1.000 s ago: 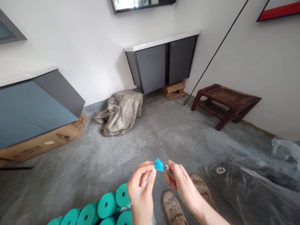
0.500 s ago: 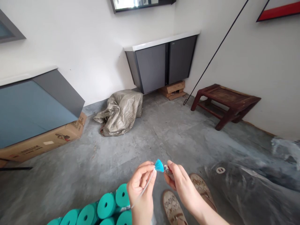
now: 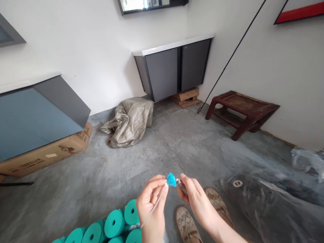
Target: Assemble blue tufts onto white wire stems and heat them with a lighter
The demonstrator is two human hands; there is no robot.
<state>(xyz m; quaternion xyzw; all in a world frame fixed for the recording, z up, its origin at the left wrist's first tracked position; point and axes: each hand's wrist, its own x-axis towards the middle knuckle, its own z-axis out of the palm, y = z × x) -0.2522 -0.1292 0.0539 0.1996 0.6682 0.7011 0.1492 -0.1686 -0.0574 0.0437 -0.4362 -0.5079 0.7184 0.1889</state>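
In the lower middle of the head view, my left hand (image 3: 153,199) is closed, pinching the narrow end of a bright blue fan-shaped tuft (image 3: 171,180) between thumb and fingertips. A thin white cord (image 3: 159,198) runs from the pinch down across my left palm and wrist. Just right of the tuft, my right hand (image 3: 193,194) is wrapped round a small lighter (image 3: 181,185), thumb on top. The lighter's metal tip points at the flared edge of the tuft, very close to it. Whether a flame burns there I cannot tell.
Several green rolls (image 3: 114,223) stand packed at lower left. My shoes (image 3: 186,222) are below my hands. Dark plastic-wrapped goods (image 3: 273,206) lie at right. Farther back are a wooden stool (image 3: 246,104), a crumpled sack (image 3: 133,121), a grey cabinet (image 3: 162,72) and a carton (image 3: 58,150).
My hands, the blue tuft and the lighter hold nearly the same positions. The whole view has shifted very slightly.
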